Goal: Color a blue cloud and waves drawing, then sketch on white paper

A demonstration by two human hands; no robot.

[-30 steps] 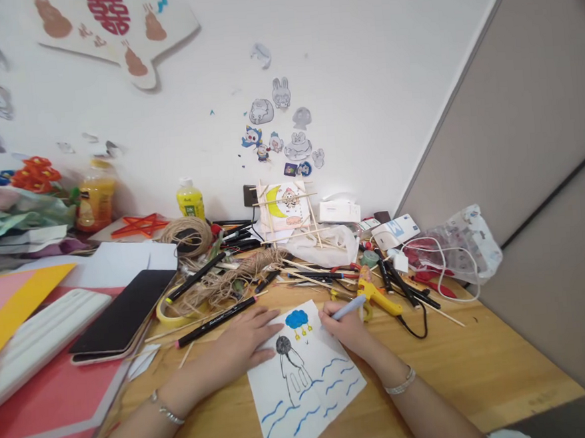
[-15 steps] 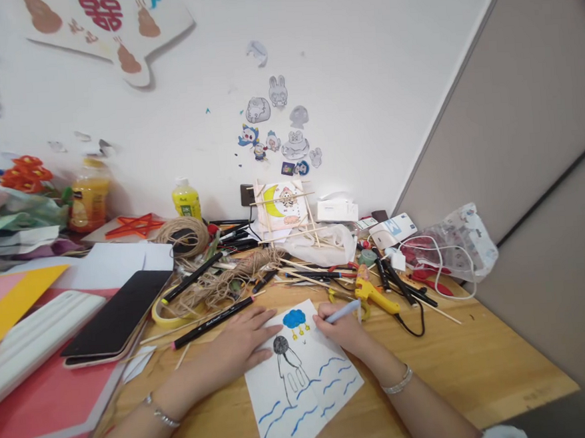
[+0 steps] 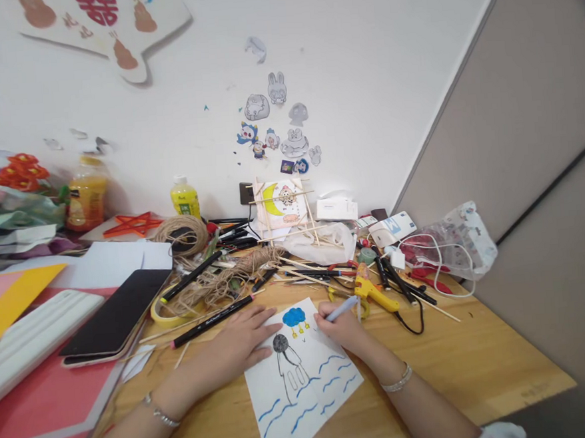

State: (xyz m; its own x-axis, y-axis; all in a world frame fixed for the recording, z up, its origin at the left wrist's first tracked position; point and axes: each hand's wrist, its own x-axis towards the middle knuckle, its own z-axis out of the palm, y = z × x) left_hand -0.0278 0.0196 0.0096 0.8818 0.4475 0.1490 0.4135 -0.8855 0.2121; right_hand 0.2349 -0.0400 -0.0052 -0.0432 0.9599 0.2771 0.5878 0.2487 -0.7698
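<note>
A tiny new mark (image 3: 315,329) beside the stars (image 3: 301,329) advanced the drawing (image 3: 307,397) slightly.
On the table (image 3: 463,367), it lay partly under the spread left hand (image 3: 245,338); the right hand (image 3: 343,327) clamped a pen (image 3: 343,307).

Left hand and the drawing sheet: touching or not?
Touching. The head view shows it: the left hand lies with its thumb and fingertips over the left edge of the drawing sheet, with no visible gap.

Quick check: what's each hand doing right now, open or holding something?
Left hand: open, fingers resting on the drawing paper, no object visible in its grip.
Right hand: closed, holding a pale blue pen.
</note>
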